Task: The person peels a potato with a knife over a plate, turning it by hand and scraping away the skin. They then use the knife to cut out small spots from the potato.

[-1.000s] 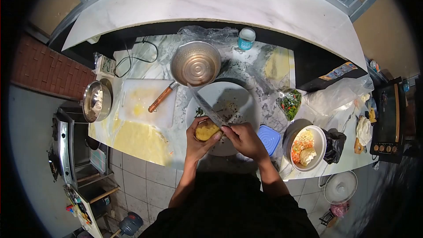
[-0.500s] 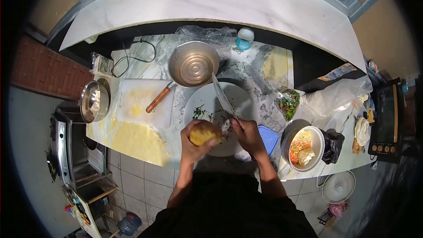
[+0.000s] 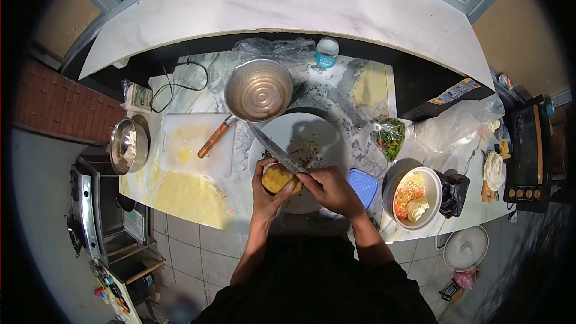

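One yellow potato [image 3: 276,180] is being gripped in the curled fingers of the left hand [image 3: 267,200]; a knife [image 3: 271,146] is being clasped by the right hand [image 3: 333,192], its blade being slanted across the potato's far side. Both are being held above a white plate [image 3: 333,138], flanked by a pan [image 3: 258,87] and a blue lid [image 3: 362,188].

1 long white marble-patterned shelf [image 3: 282,1] spans the back; left, a red-brown brick wall [image 3: 66,99]; below, grey square floor tiles [image 3: 187,253]; right, a black box-shaped appliance [image 3: 523,156], apparently an oven.
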Demonstrator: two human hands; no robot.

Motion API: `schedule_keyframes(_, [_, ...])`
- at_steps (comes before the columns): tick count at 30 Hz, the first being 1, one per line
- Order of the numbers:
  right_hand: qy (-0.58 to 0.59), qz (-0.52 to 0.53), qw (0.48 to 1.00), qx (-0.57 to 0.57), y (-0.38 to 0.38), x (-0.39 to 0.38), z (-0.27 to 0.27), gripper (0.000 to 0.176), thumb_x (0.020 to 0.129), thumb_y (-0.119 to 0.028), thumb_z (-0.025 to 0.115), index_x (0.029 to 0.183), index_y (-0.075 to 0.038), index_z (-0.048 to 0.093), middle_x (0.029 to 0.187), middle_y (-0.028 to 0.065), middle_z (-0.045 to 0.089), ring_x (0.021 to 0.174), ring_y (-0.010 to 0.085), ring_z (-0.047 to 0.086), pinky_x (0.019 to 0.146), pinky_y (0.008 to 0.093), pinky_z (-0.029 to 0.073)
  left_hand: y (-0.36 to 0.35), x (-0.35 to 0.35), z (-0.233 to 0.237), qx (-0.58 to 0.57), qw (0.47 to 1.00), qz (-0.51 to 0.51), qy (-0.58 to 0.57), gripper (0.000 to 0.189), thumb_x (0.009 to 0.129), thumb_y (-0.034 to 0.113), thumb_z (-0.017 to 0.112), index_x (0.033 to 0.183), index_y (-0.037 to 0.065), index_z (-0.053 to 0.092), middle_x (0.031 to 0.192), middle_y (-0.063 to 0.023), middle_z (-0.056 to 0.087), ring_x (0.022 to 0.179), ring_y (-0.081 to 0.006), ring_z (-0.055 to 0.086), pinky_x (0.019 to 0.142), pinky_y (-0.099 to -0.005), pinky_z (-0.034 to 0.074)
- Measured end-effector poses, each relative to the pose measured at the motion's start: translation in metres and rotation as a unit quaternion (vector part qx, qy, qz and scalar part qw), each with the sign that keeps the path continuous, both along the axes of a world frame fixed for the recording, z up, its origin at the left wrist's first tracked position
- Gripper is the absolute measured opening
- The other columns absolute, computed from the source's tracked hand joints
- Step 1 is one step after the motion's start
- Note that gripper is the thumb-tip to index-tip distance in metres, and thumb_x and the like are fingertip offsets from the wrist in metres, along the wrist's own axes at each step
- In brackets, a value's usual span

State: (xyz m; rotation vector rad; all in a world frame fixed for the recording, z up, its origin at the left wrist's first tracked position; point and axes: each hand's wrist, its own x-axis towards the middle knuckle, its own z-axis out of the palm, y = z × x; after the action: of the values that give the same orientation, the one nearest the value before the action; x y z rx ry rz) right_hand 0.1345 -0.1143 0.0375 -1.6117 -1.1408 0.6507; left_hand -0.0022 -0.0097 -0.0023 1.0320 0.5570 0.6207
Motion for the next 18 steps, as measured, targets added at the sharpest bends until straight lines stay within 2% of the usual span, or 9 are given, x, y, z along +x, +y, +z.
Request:
schedule_keyframes(4, [-0.004,0.004,1.000,-0.003,0.000,-0.001,0.004,0.027,0.093,-0.014,0.060,0.075,0.006,0.057,0.062,0.0216,0.052,0.053,0.0362,0.051,0.052,0.0391,0.038,-0.001,-0.003,-0.008,-0.009,1.000,-0.011,-0.022,0.064,0.071,0.008,0.082,0.118,0.006,0.038,0.103,-0.0110,0.061,0.100,-0.0184,0.061,0.086,-0.0316,0.053])
schedule_keyframes(6, [-0.012,0.007,1.000,-0.021,-0.001,0.000,0.008,0.027,0.093,-0.014,0.060,0.076,0.006,0.059,0.062,0.0219,0.053,0.054,0.0366,0.051,0.052,0.0392,0.039,0.000,-0.004,-0.012,-0.034,0.999,-0.013,-0.015,0.070,0.070,0.008,0.083,0.120,0.007,0.034,0.100,-0.0120,0.062,0.091,-0.0185,0.064,0.073,-0.0294,0.056])
schedule_keyframes(7, [-0.013,0.006,1.000,-0.020,-0.001,0.000,0.007,0.027,0.093,-0.014,0.060,0.076,0.006,0.059,0.062,0.0219,0.053,0.054,0.0366,0.051,0.052,0.0392,0.039,0.000,-0.003,-0.012,-0.033,0.999,-0.014,-0.016,0.070,0.070,0.008,0.083,0.120,0.007,0.034,0.100,-0.0120,0.062,0.091,-0.0185,0.064,0.073,-0.0294,0.056])
schedule_keyframes(9, [-0.008,0.027,0.999,-0.030,-0.002,-0.001,0.001,0.026,0.093,-0.015,0.060,0.077,0.005,0.060,0.063,0.0224,0.055,0.055,0.0365,0.052,0.052,0.0393,0.039,0.000,-0.001,-0.012,-0.011,1.000,-0.010,-0.012,0.067,0.070,0.008,0.084,0.114,0.007,0.034,0.095,-0.0116,0.062,0.076,-0.0166,0.065,0.058,-0.0255,0.055])
schedule_keyframes(10, [-0.008,0.027,0.999,-0.030,-0.002,-0.002,0.000,0.026,0.093,-0.015,0.060,0.077,0.005,0.060,0.063,0.0224,0.055,0.055,0.0365,0.052,0.052,0.0393,0.039,0.000,0.000,-0.010,-0.011,1.000,-0.011,-0.012,0.067,0.070,0.008,0.084,0.114,0.007,0.034,0.095,-0.0116,0.062,0.076,-0.0166,0.065,0.058,-0.0255,0.055])
schedule_keyframes(12, [-0.001,0.011,1.000,-0.012,0.000,-0.004,-0.001,0.026,0.093,-0.015,0.060,0.077,0.006,0.061,0.064,0.0232,0.055,0.056,0.0370,0.054,0.053,0.0401,0.040,0.000,0.003,-0.005,0.018,1.000,-0.015,-0.010,0.067,0.069,0.008,0.084,0.110,0.009,0.032,0.092,-0.0106,0.062,0.065,-0.0146,0.062,0.048,-0.0228,0.051])
schedule_keyframes(13, [0.000,0.012,1.000,-0.012,0.000,-0.004,-0.001,0.026,0.093,-0.015,0.060,0.077,0.006,0.061,0.064,0.0232,0.055,0.056,0.0370,0.054,0.053,0.0401,0.040,0.001,0.001,-0.004,0.017,1.000,-0.014,-0.008,0.067,0.069,0.008,0.084,0.110,0.009,0.032,0.092,-0.0106,0.062,0.065,-0.0146,0.062,0.048,-0.0228,0.051])
schedule_keyframes(16, [-0.015,0.017,1.000,0.004,-0.001,0.006,-0.009,0.027,0.094,-0.015,0.059,0.076,0.006,0.059,0.064,0.0240,0.055,0.057,0.0384,0.054,0.054,0.0406,0.040,0.003,-0.006,-0.011,0.119,0.992,0.000,0.039,0.050,0.073,0.005,0.081,0.099,0.008,0.038,0.085,-0.0077,0.062,0.064,-0.0122,0.061,0.051,-0.0209,0.049])
schedule_keyframes(18, [-0.058,-0.038,0.996,-0.058,0.000,0.022,-0.026,0.028,0.094,-0.014,0.057,0.075,0.007,0.058,0.065,0.0246,0.054,0.058,0.0405,0.053,0.055,0.0407,0.040,0.002,-0.011,-0.023,0.114,0.992,0.021,-0.058,0.033,0.077,0.002,0.078,0.084,0.007,0.046,0.078,-0.0039,0.061,0.065,-0.0093,0.060,0.057,-0.0203,0.047])
